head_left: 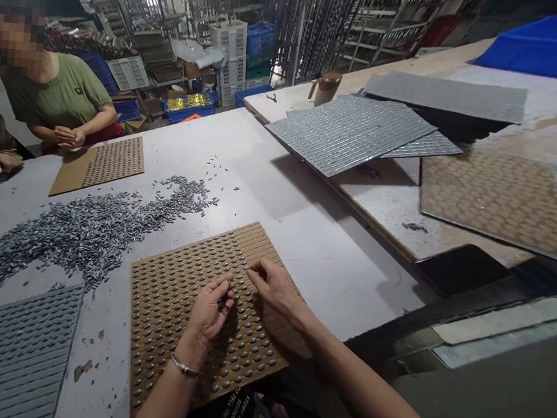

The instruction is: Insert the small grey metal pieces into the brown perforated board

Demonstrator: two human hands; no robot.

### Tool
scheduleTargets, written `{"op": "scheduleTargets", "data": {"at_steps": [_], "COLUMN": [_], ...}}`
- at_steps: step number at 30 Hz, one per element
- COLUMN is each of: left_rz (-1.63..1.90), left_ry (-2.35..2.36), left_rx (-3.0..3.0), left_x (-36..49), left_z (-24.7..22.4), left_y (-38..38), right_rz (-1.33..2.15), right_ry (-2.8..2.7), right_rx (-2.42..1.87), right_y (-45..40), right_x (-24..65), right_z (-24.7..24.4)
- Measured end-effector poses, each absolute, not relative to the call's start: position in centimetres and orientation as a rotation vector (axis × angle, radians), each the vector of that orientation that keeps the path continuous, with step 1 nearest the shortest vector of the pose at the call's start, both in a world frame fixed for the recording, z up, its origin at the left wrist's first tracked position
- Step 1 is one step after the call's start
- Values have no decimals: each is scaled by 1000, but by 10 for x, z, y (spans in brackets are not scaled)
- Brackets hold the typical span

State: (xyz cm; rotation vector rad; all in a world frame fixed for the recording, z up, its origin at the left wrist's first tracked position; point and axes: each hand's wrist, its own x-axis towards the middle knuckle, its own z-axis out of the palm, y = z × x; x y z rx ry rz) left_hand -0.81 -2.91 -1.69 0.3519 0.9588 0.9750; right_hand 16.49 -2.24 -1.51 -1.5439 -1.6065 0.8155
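A brown ridged board [259, 240] lies in front of me, with rows of small grey oval pieces [182, 272] set across most of it. Bare ridges show along its right side. Over the middle of the board, my left hand [209, 307] is closed around several small dark pieces, partly hidden by its fingers. My right hand [276, 290] is beside it, thumb and forefinger pinched low over the edge of the filled rows. What sits between those fingertips is too small to make out.
Loose grey pieces form a long pile [86, 231] on the white table [261, 181]. A grey ridged board [12, 355] lies at lower left. Across the table, a person in a green shirt [77, 84] works at another board [74, 168]. Stacked grey sheets [353, 131] overhang the right-hand table.
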Motion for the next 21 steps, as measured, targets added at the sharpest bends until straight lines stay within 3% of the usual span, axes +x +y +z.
{"op": "scheduleTargets", "data": {"at_steps": [5,12,21], "left_rz": [961,932,958], "left_ry": [964,1012,1039], "left_rx": [364,426,337], "left_x": [3,13,-4], "left_z": [-16,-23,-20], "left_y": [-32,-37,-32], "right_rz": [910,1054,721], "right_ry": [-1601,-1475,-1713], "right_rx": [-1359,-1439,-1805], "right_y": [-42,-47,-17], "right_x": [159,159,166], "right_z": [-4,-17,-43]}}
